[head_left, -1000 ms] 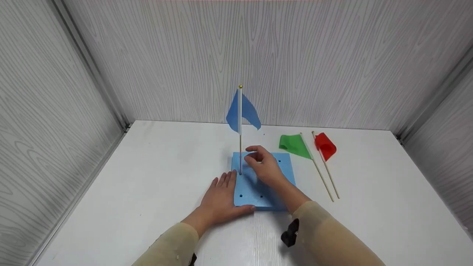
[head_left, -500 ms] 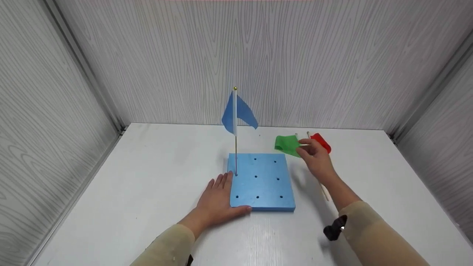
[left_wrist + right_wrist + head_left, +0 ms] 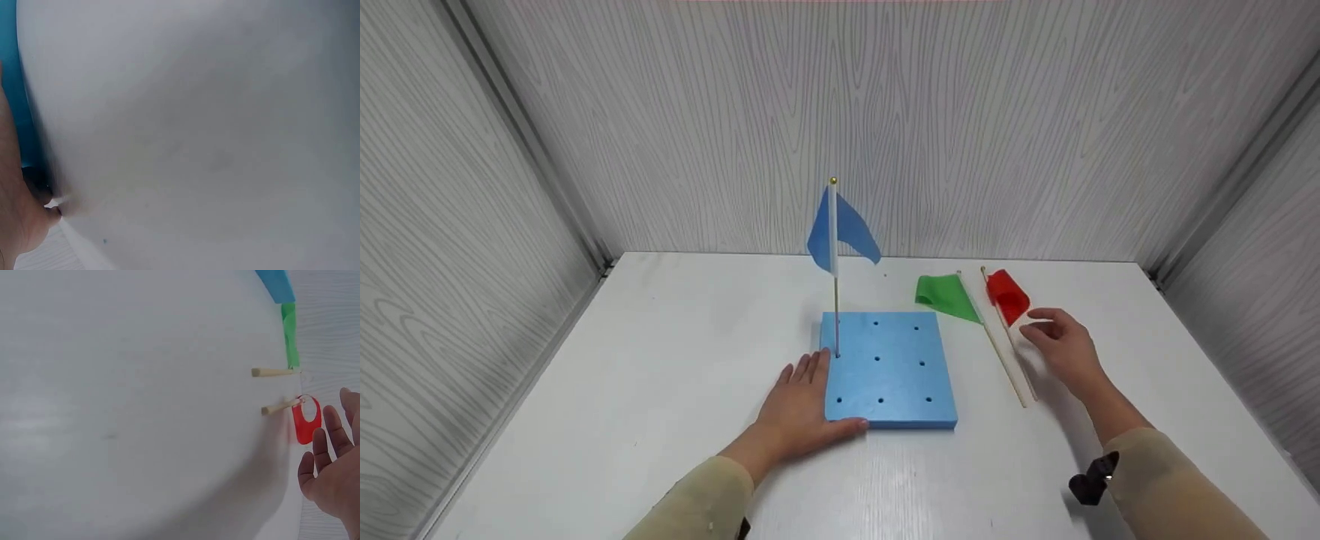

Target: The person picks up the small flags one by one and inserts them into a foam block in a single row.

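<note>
A blue flag [image 3: 855, 226] stands upright, its stick set in a hole on the left side of a light-blue board [image 3: 894, 382] with several holes. Against the board's left edge and front left corner rests my left hand [image 3: 795, 412], fingers straight and thumb along the front. My right hand [image 3: 1069, 351] hovers just right of a red flag [image 3: 1006, 298], holding nothing, fingers relaxed. The red flag lies on the table beside a green flag [image 3: 949, 296]. In the right wrist view, the right hand [image 3: 337, 467] appears with loosely bent fingers near the red cloth [image 3: 306, 433].
The white table [image 3: 697, 330] meets a wood-grain back panel [image 3: 720, 135]. Matching side panels rise at left [image 3: 457, 262] and right [image 3: 1260, 247]. The flag sticks [image 3: 1006, 367] lie side by side, pointing toward the front.
My right hand has moved right, from beside the upright blue flag's stick, over the green flag, to the right of the red flag. My left hand stays on the board's edge.
</note>
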A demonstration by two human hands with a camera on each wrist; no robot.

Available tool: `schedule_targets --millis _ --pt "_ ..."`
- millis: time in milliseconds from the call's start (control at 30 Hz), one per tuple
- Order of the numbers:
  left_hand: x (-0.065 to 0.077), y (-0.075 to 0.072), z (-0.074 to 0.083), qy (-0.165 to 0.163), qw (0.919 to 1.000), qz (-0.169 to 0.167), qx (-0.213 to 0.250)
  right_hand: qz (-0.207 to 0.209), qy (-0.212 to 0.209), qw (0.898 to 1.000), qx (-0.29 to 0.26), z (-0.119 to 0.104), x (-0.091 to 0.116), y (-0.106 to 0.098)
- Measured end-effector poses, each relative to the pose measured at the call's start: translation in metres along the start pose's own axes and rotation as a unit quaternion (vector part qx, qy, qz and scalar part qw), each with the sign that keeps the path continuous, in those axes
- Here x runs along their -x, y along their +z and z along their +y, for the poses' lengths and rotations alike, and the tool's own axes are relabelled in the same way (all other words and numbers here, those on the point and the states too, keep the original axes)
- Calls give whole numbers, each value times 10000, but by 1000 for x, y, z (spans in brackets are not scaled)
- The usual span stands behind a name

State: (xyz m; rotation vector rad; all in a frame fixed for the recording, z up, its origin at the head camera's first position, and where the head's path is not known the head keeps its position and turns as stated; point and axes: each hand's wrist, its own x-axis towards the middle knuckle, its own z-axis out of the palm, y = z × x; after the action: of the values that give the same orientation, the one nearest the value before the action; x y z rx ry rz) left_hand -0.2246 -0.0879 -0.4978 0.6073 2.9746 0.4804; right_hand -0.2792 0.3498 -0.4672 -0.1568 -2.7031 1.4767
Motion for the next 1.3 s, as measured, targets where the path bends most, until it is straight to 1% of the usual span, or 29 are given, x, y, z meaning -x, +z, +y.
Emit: schedule_targets --millis 133,233,467,567,700,1000,1200,1300 --pt "1 -1 0 29 10000 7 -18 -144 148 9998 22 10 2 1" --pt "1 0 -1 53 10000 26 -10 -267 218 9994 -1 14 4 2" --pt "2 0 -1 61 10000 29 -10 -560 226 9974 382 19 4 3" --pt "2 0 -2 34 10000 40 -1 -563 83 9973 469 20 4 4" --pt "2 0 -4 15 10000 71 21 -540 -4 9970 552 20 2 7" --pt "2 0 -2 -18 10000 -15 5 -571 241 9948 812 22 -1 15" --pt "1 0 -2 -55 10000 -51 11 -503 195 9940 953 18 -2 16" --pt "2 -1 -2 -38 10000 -6 3 -496 150 9932 1041 16 -3 15"
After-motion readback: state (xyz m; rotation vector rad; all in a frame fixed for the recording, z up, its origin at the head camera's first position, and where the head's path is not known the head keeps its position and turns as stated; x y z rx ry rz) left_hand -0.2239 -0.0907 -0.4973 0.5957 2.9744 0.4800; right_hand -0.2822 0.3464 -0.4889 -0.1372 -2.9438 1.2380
